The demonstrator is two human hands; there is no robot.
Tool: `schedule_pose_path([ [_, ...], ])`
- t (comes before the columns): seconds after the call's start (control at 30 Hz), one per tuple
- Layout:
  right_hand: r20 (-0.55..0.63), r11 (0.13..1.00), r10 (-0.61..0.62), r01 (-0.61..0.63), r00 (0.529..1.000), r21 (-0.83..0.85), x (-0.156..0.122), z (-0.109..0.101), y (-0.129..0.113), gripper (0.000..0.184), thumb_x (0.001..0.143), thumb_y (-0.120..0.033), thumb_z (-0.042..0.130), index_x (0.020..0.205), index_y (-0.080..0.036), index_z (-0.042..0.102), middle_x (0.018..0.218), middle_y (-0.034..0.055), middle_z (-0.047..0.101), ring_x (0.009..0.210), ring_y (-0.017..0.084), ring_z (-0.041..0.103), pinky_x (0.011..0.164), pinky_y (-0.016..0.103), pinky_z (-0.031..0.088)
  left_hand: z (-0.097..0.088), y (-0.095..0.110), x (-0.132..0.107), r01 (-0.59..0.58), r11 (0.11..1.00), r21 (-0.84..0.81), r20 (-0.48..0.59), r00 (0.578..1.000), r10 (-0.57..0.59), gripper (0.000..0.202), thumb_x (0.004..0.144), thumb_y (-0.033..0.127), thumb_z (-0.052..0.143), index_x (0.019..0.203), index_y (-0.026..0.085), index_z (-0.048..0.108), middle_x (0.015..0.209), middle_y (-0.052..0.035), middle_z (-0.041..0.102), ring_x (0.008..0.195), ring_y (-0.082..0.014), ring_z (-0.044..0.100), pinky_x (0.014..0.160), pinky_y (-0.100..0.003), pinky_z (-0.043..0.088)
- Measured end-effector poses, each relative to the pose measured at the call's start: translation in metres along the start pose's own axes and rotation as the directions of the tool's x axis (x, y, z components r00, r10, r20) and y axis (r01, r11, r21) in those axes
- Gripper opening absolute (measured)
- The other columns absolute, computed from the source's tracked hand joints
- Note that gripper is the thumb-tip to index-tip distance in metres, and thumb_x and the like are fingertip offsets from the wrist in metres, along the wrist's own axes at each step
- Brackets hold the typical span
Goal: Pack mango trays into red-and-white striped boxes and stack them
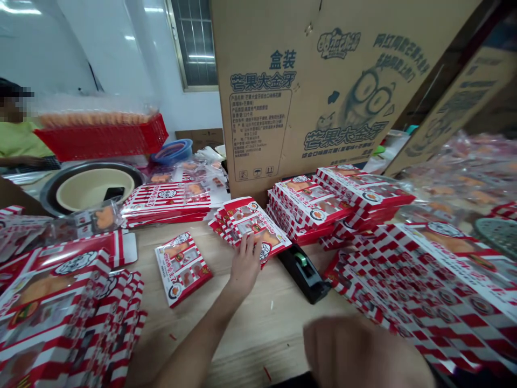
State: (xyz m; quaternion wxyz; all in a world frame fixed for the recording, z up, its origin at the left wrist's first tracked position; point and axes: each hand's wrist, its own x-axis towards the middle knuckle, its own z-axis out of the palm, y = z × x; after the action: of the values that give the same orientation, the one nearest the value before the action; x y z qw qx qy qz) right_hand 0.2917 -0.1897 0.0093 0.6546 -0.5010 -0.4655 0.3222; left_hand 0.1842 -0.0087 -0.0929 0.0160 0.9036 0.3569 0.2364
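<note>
My left hand [245, 265] reaches to a red-and-white snack box [254, 223] with clear windows, its fingers bent over the near edge. That box lies tilted on top of a few others like it. A single snack box [182, 268] rests flat on the table, left of my left hand. Just right of the handled box, partly under its corner, stands a black tape dispenser [305, 275] with greenish tape. Low in the view my right hand [363, 353] is smeared by motion; its fingers cannot be made out.
Stacked snack boxes stand at left [52, 302], behind [307, 202] and right [436, 291]. A large printed carton [262, 124] rises behind them. Flat packaging [165, 202], a cream basin [95, 186] and a red tray [105, 141] fill the back left. Clear packets [468, 172] lie at right; a person [18, 140] sits far left.
</note>
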Motion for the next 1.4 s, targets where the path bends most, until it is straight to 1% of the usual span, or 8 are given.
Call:
schedule_pose_path([
  [0.2,-0.472,0.987,0.142,-0.088,0.87,0.136,0.056,0.009,0.083,0.027,0.074,-0.043,0.068,0.094,-0.025,0.064,0.074,-0.0007,0.065,0.062,0.013,0.058,0.061,0.025,0.047,-0.041,-0.006,-0.074,0.023,0.874,-0.485,-0.197,0.971,-0.135,0.051,0.082,0.012,0.048,0.132,0.02,0.044,0.13,-0.0113,0.057,0.122,-0.0238,0.052,0.099,-0.041,0.047],
  [0.37,-0.236,0.911,0.27,-0.168,0.933,0.376,0.065,0.034,0.097,0.058,0.077,-0.06,0.055,0.125,-0.028,0.049,0.121,0.0095,0.062,0.098,0.024,0.064,0.076,0.036,0.054,-0.054,0.008,-0.136,0.39,0.252,-0.886,0.175,0.784,-0.595,0.033,0.079,0.043,0.062,0.103,0.021,0.067,0.096,-0.0063,0.073,0.087,-0.0254,0.069,0.079,-0.035,0.056],
  [0.47,-0.435,0.933,0.154,0.015,0.887,0.361,0.063,0.041,0.087,0.062,0.077,-0.045,0.064,0.133,-0.032,0.041,0.122,0.0048,0.062,0.1,0.019,0.064,0.081,0.032,0.053,-0.056,-0.01,-0.138,0.3,-0.011,-0.954,0.263,0.815,-0.516,0.053,0.07,0.056,0.067,0.113,0.024,0.064,0.106,-0.0085,0.071,0.094,-0.0266,0.067,0.083,-0.036,0.055],
  [0.63,-0.394,0.978,-0.189,0.209,0.899,0.008,0.044,0.047,0.092,0.05,0.076,-0.021,0.07,0.123,-0.026,0.053,0.111,0.0076,0.068,0.096,0.019,0.067,0.078,0.029,0.054,-0.071,-0.037,-0.113,0.09,0.274,-0.957,-0.091,0.806,-0.584,0.055,0.085,0.033,0.06,0.135,0.036,0.039,0.136,-0.0049,0.052,0.12,-0.0197,0.054,0.099,-0.033,0.044],
  [0.87,-0.048,0.884,-0.396,0.366,0.917,-0.29,0.025,0.052,0.112,0.021,0.079,-0.015,0.063,0.097,-0.024,0.068,0.09,0.0049,0.071,0.085,0.02,0.067,0.072,0.028,0.055,-0.057,-0.018,-0.098,0.054,0.803,-0.593,-0.488,0.77,-0.412,0.019,0.088,0.02,0.051,0.091,0.021,0.07,0.092,-0.004,0.07,0.091,-0.0162,0.065,0.08,-0.024,0.052],
  [1.1,0.012,0.968,-0.194,0.193,0.981,-0.162,0.016,0.049,0.093,0.013,0.089,-0.022,0.052,0.083,-0.025,0.063,0.072,-0.0001,0.065,0.066,0.013,0.063,0.06,0.019,0.051,-0.066,-0.017,-0.106,0.131,0.256,-0.958,-0.056,0.788,-0.613,0.03,0.09,0.029,0.048,0.118,0.025,0.057,0.111,-0.0068,0.069,0.102,-0.0195,0.062,0.082,-0.029,0.05],
  [1.23,0.135,0.998,-0.041,0.035,0.99,0.048,0.019,0.048,0.084,0.038,0.091,-0.026,0.051,0.128,-0.036,0.048,0.126,0.0061,0.061,0.114,0.019,0.058,0.089,0.033,0.051,-0.086,-0.034,-0.093,0.24,-0.192,-0.952,0.285,0.922,-0.261,0.048,0.082,0.02,0.054,0.128,0.031,0.05,0.125,-0.0061,0.062,0.112,-0.0212,0.058,0.092,-0.036,0.045],
  [1.4,0.322,0.991,-0.058,0.015,0.945,0.133,0.027,0.04,0.078,0.02,0.09,-0.028,0.054,0.081,-0.032,0.072,0.126,0.0033,0.061,0.113,0.023,0.059,0.096,0.043,0.046,-0.1,-0.051,-0.077,0.378,-0.074,-0.923,0.376,0.926,0.037,0.025,0.079,0.012,0.052,0.083,0.021,0.075,0.119,-0.0064,0.066,0.116,-0.0249,0.055,0.098,-0.038,0.039],
])
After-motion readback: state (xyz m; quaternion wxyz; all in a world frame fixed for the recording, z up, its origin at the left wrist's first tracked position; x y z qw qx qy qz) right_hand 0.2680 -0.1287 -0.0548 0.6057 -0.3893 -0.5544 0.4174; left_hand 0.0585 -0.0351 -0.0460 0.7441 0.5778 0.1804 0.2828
